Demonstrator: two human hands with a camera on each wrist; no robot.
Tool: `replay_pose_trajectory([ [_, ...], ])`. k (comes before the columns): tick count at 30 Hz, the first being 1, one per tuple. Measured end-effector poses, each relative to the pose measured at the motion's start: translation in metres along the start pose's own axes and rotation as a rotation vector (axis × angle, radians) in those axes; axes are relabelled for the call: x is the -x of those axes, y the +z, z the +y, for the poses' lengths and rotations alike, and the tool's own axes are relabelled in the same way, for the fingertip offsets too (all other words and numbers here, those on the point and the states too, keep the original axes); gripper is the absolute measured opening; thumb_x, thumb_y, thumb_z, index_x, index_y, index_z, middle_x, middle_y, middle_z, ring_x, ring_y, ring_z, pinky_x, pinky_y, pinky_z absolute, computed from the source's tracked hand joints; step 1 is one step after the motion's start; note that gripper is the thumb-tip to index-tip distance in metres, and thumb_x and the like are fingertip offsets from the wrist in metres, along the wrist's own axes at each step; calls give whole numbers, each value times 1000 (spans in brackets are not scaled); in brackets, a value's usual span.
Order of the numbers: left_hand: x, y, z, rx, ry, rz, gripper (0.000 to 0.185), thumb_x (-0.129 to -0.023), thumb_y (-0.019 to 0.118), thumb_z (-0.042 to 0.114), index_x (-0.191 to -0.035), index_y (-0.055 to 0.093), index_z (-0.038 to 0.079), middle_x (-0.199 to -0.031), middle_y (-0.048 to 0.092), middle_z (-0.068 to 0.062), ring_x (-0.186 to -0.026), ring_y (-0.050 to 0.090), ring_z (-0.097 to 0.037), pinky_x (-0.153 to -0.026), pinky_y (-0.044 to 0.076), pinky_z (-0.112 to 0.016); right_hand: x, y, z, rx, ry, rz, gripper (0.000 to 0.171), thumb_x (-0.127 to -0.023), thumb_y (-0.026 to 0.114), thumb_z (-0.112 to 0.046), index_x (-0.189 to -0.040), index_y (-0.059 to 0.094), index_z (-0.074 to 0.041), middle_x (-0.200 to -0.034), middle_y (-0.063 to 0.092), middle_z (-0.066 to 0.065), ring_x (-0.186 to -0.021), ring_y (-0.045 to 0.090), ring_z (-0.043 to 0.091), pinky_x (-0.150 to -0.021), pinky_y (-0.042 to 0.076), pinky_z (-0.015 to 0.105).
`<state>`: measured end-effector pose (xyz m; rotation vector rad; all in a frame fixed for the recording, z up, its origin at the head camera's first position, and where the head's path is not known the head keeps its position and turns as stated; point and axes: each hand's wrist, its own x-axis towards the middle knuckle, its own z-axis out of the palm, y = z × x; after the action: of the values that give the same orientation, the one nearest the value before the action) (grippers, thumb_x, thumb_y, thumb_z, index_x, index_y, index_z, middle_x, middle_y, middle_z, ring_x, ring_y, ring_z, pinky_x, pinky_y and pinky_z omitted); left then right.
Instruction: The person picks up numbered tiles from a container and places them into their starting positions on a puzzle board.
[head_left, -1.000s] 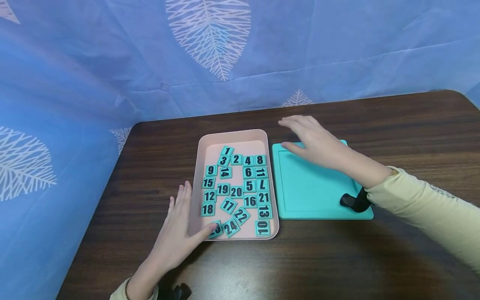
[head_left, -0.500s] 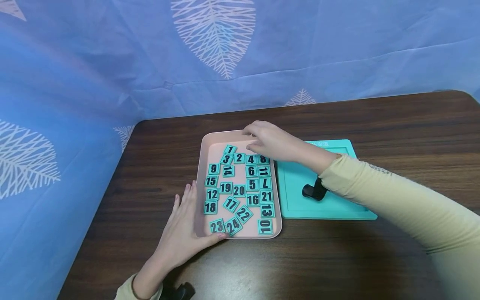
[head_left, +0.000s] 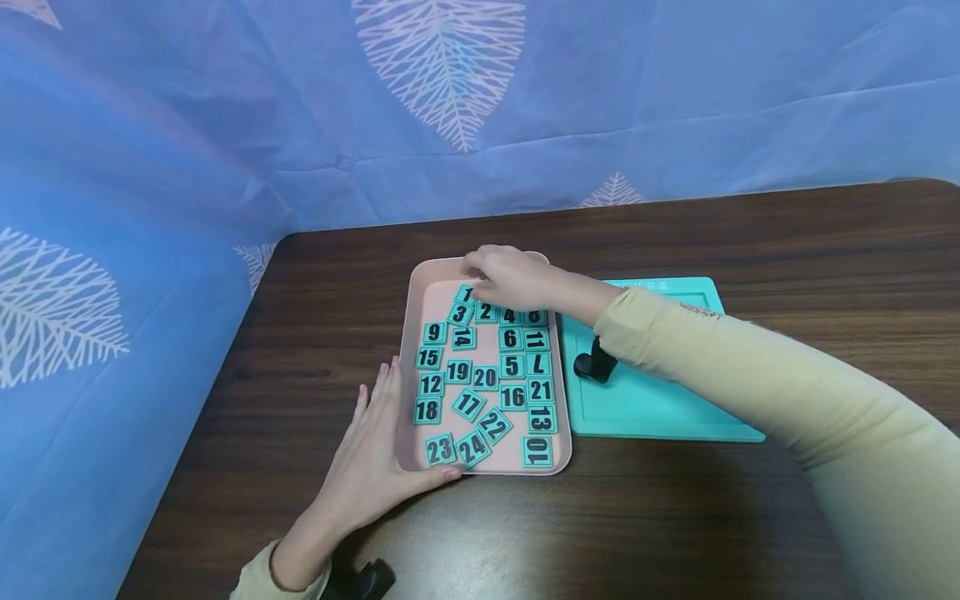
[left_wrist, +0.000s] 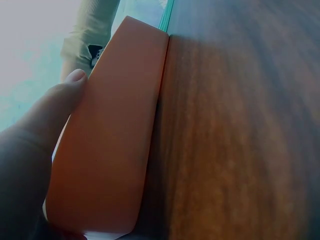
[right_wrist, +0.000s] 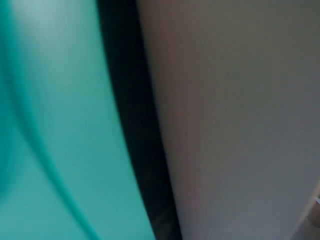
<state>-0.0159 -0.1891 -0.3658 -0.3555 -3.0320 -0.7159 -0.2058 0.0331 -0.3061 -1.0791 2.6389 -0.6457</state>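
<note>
Right hand [head_left: 510, 279] is reached across to the far end of the pink tray [head_left: 415, 321]. Fingers are curled down over the tile marked 1 [head_left: 465, 293]. Whether the tile is actually pinched or only touched cannot be told: the fingertips hide it in the head view, and the right wrist view is only blur, teal beside pale tray wall.

Left hand [head_left: 375, 467] is laid flat against the tray's near left wall, fingers straight along the wall, thumb [left_wrist: 60, 100] hooked over the near rim. Nothing is gripped; the tray is merely steadied. This is confirmed in the left wrist view, thumb on the pink wall [left_wrist: 115, 140].

Tile 1 lies at the tray's far end, directly under the right fingertips, tilted, with tile 3 [head_left: 459, 314] and tile 2 [head_left: 485, 312] just nearer the body. The remaining numbered tiles are scattered loosely toward the left hand. The teal board [head_left: 652, 400] sits on the bench [head_left: 787, 250] just beside the tray, under the right forearm.

Handling, as judged: tiles look thin, stiff, light, probably smooth plastic, lying flat on the tray floor. A top pinch is likely to slip. An edge is better tipped up or slid against a neighbour or the wall, then taken by two opposite edges between thumb and forefinger. Fragility looks low. The tray appears light enough to skate, hence the bracing hand.
</note>
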Motion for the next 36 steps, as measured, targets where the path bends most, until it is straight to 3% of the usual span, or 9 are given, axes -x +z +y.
replay_pose_trajectory([
  [7,-1,-1,0,-4,4,0,132,-61,66,81,-154,-2,17,-160,6,-4,-146,4,-22,-115,8,-50,-7,5,7,-3,-71,-34,30,-94,57,-8,-123,59,-3,-118,59,13,-104,51,25,-87,45,37],
  [12,-2,-1,1,4,-5,-7,132,-60,67,80,-154,-2,18,-160,5,-4,-146,3,-22,-115,9,-52,-12,12,11,9,-109,-3,10,-95,56,-9,-100,62,-3,-90,56,9,-81,50,22,-72,41,33],
  [16,-3,-2,1,9,0,-8,132,-60,67,80,-154,-2,17,-160,5,-4,-146,3,-22,-115,9,-52,-15,18,13,25,-119,22,11,-96,57,-12,-88,60,-6,-81,54,5,-73,51,19,-68,42,30],
  [23,-3,-2,1,26,-3,-15,132,-61,67,79,-154,-3,17,-160,4,-4,-146,2,-21,-116,7,-49,-18,21,14,42,-136,45,5,-93,61,-8,-93,63,-4,-89,57,8,-76,51,20,-69,43,31],
  [29,-2,-2,0,41,0,-15,132,-61,68,78,-154,-3,16,-160,4,-4,-146,3,-20,-116,7,-47,-18,23,15,23,-143,64,16,-90,66,-7,-104,65,-1,-97,59,12,-82,49,23,-72,44,34],
  [36,-1,0,-1,55,-13,-26,132,-61,68,78,-154,-3,17,-160,4,-4,-146,2,-21,-116,6,-48,-20,25,16,-15,-142,79,17,-87,68,-4,-103,62,-2,-100,57,12,-89,53,24,-78,48,33],
])
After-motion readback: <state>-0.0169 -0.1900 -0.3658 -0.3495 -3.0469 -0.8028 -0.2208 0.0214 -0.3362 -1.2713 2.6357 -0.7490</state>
